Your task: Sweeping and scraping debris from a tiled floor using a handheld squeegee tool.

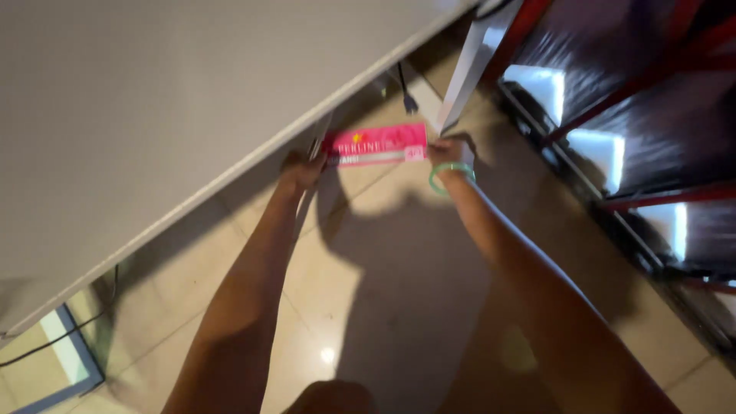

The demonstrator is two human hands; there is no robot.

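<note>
From the head camera, both arms reach out below the grey bench (153, 115) edge, holding a flat pink packet (376, 144) level above the tiled floor (368, 268). The left hand (304, 170) pinches the packet's left end, the right hand (450, 152), a green bangle (450, 176) at its wrist, pinches the right end. The packet looks light, thin and bendable, best held by its short ends.

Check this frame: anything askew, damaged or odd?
Nothing looks damaged or spilled. Both hands, left hand and right hand, hold a pink packet by its ends, out past the edge of the grey tabletop. A black plug dangles on its cable under that edge.
</note>
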